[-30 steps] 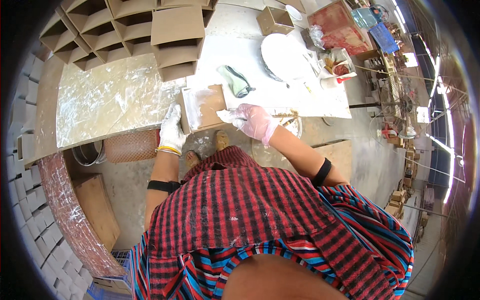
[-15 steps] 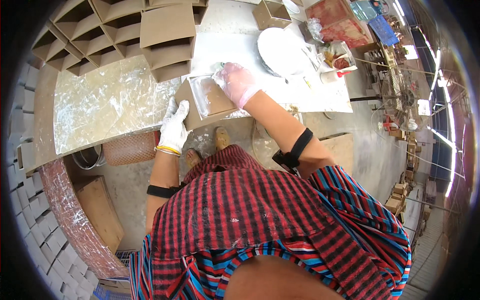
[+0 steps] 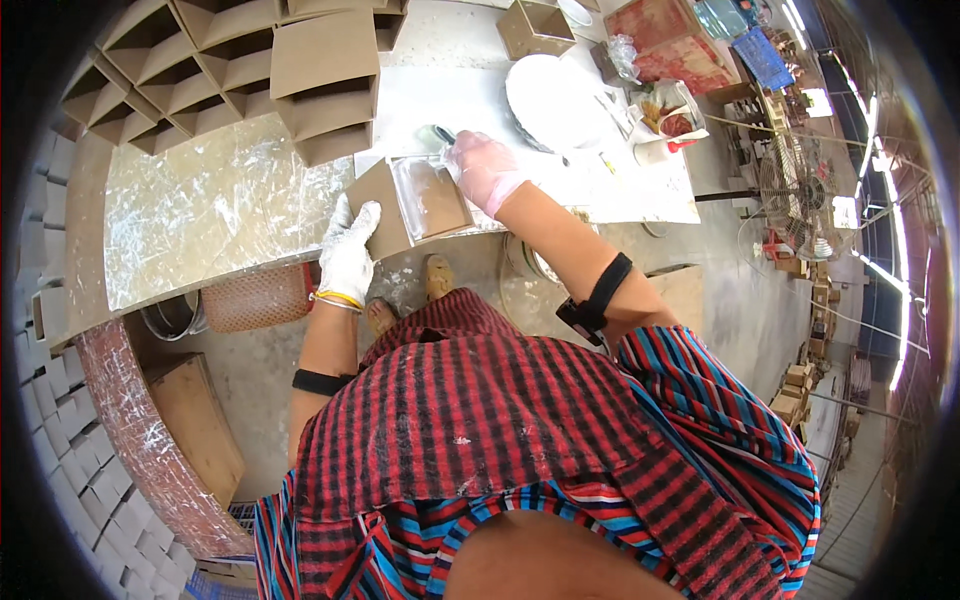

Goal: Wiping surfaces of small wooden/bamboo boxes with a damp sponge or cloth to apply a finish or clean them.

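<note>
My left hand (image 3: 348, 245), in a white glove, grips the left side of a brown cardboard box (image 3: 380, 203) at the table's front edge. The box is tilted, and white wet-looking strips (image 3: 412, 200) run along its inner edge. In a thin pink glove, my right hand (image 3: 482, 170) is closed round a small brush-like tool (image 3: 440, 134) with a dark handle and a pale end. That hand is just above the box's far right corner; whether it touches the box I cannot tell.
A white-coated round plate (image 3: 555, 105) lies on the white sheet (image 3: 660, 185) to the right. Stacked open cardboard boxes (image 3: 325, 60) stand at the far left. Beyond the plate are a white cup (image 3: 655, 150) and another open box (image 3: 535, 30). A standing fan (image 3: 800, 195) is farther right.
My right hand has shifted slightly right, and more of the tool shows. The box has turned a little, showing more of its white-coated inner side. My left hand keeps its grip.
</note>
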